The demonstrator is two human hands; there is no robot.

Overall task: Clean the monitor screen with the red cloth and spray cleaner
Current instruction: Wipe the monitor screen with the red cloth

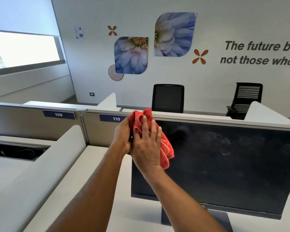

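Note:
The black monitor [224,164] stands on the white desk, its dark screen marked with faint smudges and spray spots. A bunched red cloth [166,148] sits at the screen's upper left corner. My right hand [147,146] lies flat over the cloth, fingers spread, pressing it toward the screen. My left hand [122,136] grips the monitor's left edge and the cloth's folds beside it. No spray cleaner bottle is in view.
The white desk [94,173] has a low divider [45,164] on its left. Grey partition panels labelled 109 [58,114] and 110 [116,118] run behind the monitor. Two black office chairs [167,97] stand beyond, against a decorated wall.

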